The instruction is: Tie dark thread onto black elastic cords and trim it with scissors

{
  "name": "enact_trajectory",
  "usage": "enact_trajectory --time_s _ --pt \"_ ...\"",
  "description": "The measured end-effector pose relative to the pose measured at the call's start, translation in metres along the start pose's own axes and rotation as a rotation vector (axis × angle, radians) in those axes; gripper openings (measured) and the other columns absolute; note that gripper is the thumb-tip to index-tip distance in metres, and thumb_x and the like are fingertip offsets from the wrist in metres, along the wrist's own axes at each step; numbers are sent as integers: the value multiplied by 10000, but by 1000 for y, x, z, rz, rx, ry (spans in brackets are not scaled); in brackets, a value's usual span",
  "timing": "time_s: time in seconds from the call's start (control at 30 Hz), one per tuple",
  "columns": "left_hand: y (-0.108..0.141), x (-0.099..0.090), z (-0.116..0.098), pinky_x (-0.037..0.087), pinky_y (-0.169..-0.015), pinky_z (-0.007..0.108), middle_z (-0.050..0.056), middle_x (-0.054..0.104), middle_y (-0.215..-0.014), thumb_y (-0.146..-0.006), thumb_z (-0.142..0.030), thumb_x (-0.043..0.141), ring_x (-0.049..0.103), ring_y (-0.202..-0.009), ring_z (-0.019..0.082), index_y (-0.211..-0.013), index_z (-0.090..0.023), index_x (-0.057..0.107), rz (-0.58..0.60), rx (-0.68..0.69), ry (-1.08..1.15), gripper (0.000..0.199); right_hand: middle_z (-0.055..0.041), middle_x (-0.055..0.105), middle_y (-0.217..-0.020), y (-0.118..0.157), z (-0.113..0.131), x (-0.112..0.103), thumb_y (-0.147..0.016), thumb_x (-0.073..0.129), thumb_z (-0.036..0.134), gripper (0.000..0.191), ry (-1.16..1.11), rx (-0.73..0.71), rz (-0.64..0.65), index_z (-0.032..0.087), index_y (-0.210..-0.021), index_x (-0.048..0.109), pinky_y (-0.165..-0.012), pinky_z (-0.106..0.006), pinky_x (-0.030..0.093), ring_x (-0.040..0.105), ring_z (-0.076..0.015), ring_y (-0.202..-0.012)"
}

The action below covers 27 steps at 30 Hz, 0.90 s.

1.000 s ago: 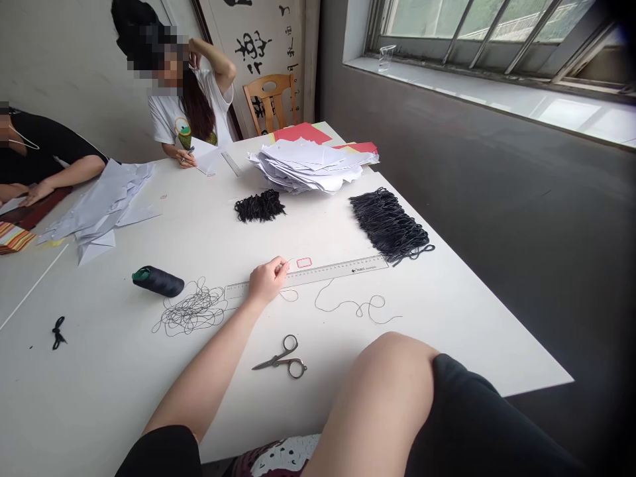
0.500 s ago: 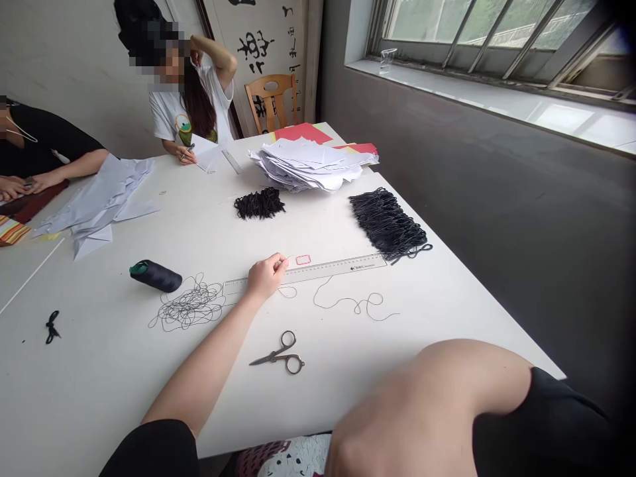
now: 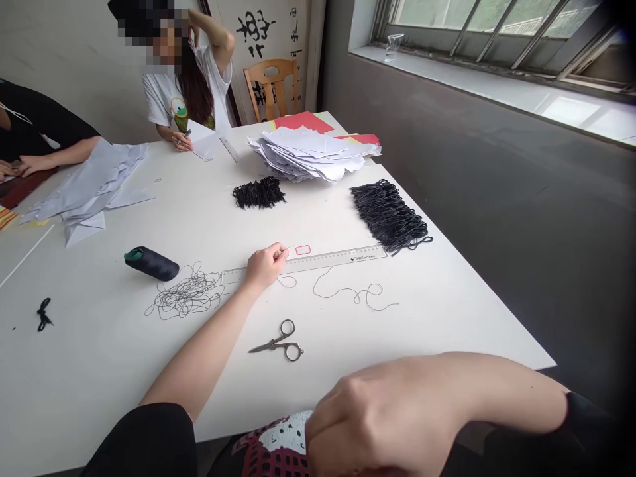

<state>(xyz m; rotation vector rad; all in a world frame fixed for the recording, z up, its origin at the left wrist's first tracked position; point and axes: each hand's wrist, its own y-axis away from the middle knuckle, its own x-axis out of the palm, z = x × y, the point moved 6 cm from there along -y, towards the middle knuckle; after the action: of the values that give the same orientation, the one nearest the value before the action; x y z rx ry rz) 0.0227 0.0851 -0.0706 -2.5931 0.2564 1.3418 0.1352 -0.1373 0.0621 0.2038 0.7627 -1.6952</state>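
My left hand (image 3: 267, 266) rests over the clear ruler (image 3: 338, 260), its thumb and fingertips pinched on a thin dark thread. Near the table's front edge and close to the camera is my right hand (image 3: 372, 417), fingers curled in; whatever it may hold is hidden. A loose tangle of thread (image 3: 186, 293) lies left of the ruler, beside a dark thread spool (image 3: 152, 263). More thread (image 3: 355, 295) curls below the ruler. Open-bladed scissors (image 3: 278, 342) lie between my arms. Just above the ruler is a small red rectangle (image 3: 303, 250).
Black looped cords lie in a large bundle (image 3: 390, 215) and a smaller one (image 3: 259, 192). Behind them is a paper stack (image 3: 311, 152). A black knotted cord (image 3: 44, 315) lies at left. Two people sit across the white table (image 3: 114, 358), beside more papers (image 3: 89, 189).
My right hand has moved up and left into fuller view, with its forearm showing more. My left hand stays at the ruler. The whole view has shifted slightly.
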Motion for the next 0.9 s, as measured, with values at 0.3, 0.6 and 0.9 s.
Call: enact_trajectory --time_s 0.3,0.6,0.9 --pt "0 1 2 292 -566 259 -32 523 -568 -880 -393 505 450 -553 138 -780 -232 654 -8 10 10 241 -64 685 -925 84 -116 -96 -900 599 193 78 410 797 -455 181 -960 649 -698 -277 537 655 -157 -797" --pt "-1 4 4 283 -546 247 -46 475 -530 -885 -397 504 410 -516 128 -747 -234 620 -6 6 28 244 -117 596 -1035 137 -166 -108 -876 618 250 153 526 905 -490 179 -1003 665 -805 -357 504 582 -232 -957" --pt "-1 4 3 279 -540 242 -48 459 -526 -893 -405 485 395 -506 129 -745 -236 608 12 -1 25 257 -109 620 -886 132 -173 -104 -908 521 233 127 582 799 -500 181 -839 614 -786 -394 470 558 -246 -868"
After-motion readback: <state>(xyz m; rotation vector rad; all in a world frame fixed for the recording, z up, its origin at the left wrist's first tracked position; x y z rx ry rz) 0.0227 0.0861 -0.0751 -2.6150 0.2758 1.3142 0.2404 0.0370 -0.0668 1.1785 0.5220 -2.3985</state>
